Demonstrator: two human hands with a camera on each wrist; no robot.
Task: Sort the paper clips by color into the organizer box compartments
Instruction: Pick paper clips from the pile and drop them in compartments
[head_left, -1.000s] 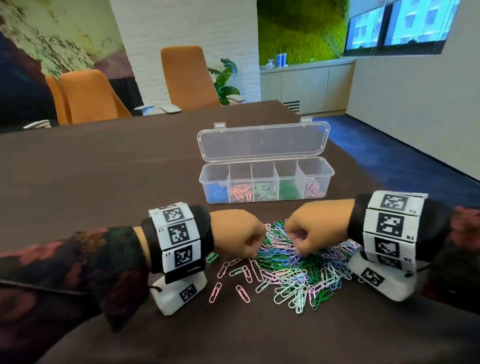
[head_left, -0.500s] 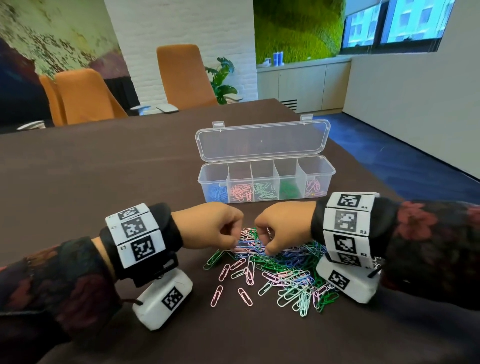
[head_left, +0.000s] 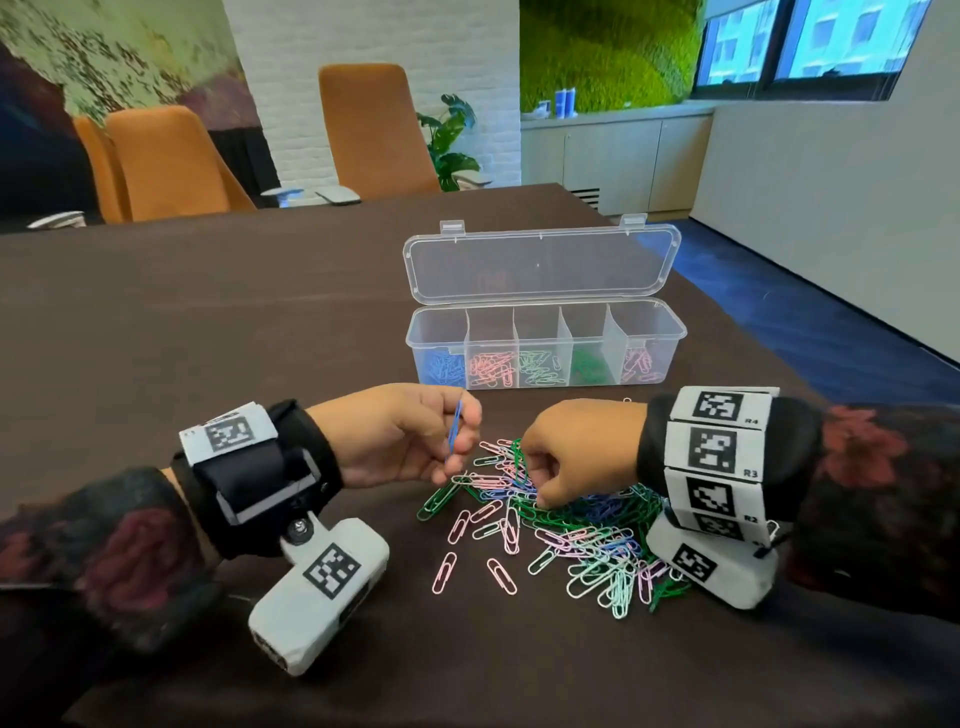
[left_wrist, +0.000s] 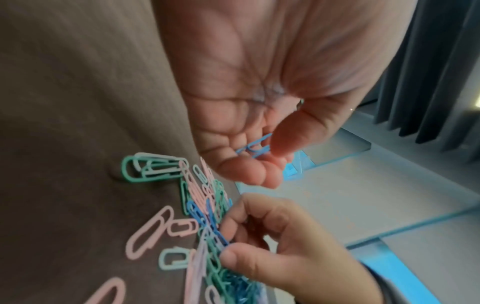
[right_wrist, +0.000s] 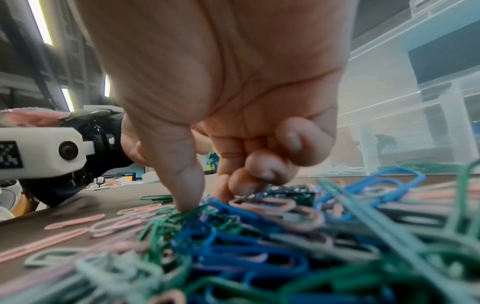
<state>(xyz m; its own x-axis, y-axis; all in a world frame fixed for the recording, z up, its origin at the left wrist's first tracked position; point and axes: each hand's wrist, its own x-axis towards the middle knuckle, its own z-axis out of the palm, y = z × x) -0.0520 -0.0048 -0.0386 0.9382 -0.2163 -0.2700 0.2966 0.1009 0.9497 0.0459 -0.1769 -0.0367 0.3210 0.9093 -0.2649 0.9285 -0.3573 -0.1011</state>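
Above the pile (head_left: 561, 530), left hand (head_left: 400, 436) pinches a blue clip (head_left: 455, 426); right hand (head_left: 576, 452) fingers seemingly pinch clips.

Meeting room around a dark brown bench (head_left: 208, 322)

Orange chairs (head_left: 166, 161) stand at the far edge, a leafy plant (head_left: 449, 140) behind them by a white brick wall (head_left: 374, 31). Pale cabinets (head_left: 613, 156) sit under a moss-green wall panel (head_left: 602, 52); windows (head_left: 810, 41) at right, blue carpet (head_left: 810, 322) below.

A clear organizer box (head_left: 545, 343) stands open on the table, lid upright, with 5 compartments holding blue, pink, pale green, dark green and pink clips. A mixed pile of paper clips (head_left: 561, 535) lies before it. 1 blue clip (head_left: 455, 427) is held upright above the pile's left edge.
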